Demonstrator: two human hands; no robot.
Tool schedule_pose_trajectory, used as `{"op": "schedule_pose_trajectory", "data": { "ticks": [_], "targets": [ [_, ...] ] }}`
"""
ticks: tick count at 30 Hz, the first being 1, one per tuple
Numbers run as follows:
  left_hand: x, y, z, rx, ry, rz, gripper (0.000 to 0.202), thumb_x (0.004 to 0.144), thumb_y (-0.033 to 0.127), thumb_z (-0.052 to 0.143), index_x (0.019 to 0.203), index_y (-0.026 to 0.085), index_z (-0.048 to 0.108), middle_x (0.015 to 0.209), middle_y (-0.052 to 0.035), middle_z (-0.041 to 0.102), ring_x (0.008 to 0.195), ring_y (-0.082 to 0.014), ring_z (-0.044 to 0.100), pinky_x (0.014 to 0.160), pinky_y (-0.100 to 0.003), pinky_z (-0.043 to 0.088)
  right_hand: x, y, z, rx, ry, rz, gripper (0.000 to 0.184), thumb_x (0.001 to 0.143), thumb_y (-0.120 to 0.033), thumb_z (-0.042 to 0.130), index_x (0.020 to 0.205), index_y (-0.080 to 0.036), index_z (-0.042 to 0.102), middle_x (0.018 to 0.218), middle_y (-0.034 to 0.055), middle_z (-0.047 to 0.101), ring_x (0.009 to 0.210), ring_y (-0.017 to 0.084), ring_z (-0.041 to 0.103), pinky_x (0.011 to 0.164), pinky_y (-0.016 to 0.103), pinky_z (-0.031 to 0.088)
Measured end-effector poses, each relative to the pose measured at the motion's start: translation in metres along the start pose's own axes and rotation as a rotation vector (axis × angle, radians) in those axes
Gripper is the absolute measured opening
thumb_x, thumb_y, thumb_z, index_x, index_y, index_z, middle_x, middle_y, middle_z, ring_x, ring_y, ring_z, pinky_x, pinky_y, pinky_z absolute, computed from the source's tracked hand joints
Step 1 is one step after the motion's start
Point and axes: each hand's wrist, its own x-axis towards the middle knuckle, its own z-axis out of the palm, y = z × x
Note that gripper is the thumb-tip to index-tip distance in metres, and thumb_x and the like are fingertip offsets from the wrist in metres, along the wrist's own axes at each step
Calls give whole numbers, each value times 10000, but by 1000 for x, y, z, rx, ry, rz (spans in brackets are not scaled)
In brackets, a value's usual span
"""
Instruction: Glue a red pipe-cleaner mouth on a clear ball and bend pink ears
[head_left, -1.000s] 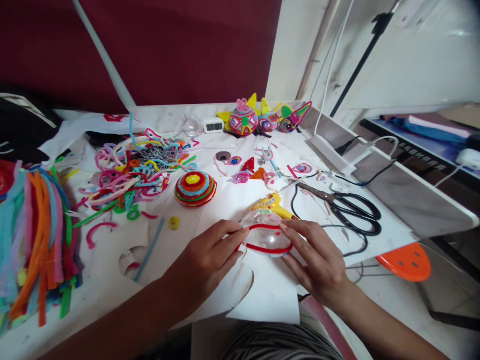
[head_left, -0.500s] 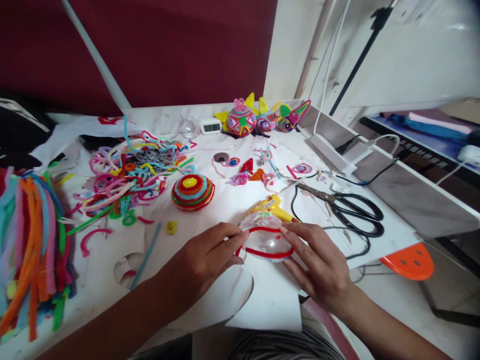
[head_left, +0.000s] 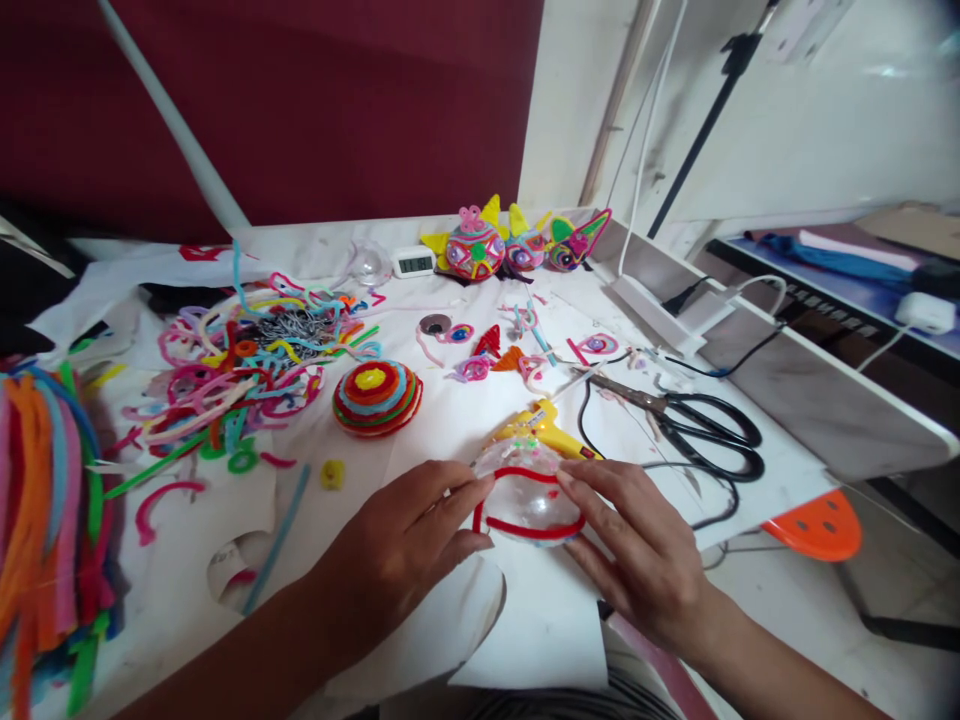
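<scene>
Between my two hands is a clear plastic dome (head_left: 529, 502), with a red pipe cleaner (head_left: 534, 531) bent along its rim. My left hand (head_left: 420, 525) pinches the pipe cleaner at the dome's left side, where a loose end hangs down. On the right, my right hand (head_left: 641, 530) grips the dome's edge, fingers above and thumb below, pressing near the pipe cleaner. Just behind the dome lies a yellow hot glue gun (head_left: 544, 428). A finished dome wrapped in coloured rings (head_left: 377, 398) sits to the left.
Black-handled scissors (head_left: 697, 425) and a black cord lie right. A tangled heap of pipe cleaners (head_left: 232, 375) and a bundle of them (head_left: 45, 500) fill the left. Decorated fish-like balls (head_left: 476, 250) and a small digital clock (head_left: 413, 263) stand at the back.
The view has shifted slightly. The red pipe cleaner now curves closer round the dome's left side, with my left fingers still on it. My right hand keeps its hold.
</scene>
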Motion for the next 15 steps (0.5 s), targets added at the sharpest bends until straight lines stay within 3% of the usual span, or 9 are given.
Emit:
{"op": "schedule_pose_trajectory", "data": {
  "ticks": [15],
  "targets": [
    [-8,-10,9,100,119,22,289,886,269,612,1132,122,578,1065,-86,616,1004,-147,604,951,-233,481,13,-4,0,-30,7,-51,401,858,-116,624,1219,28,526,1163,245,593,1065,327,541,823,498,520]
  ]
}}
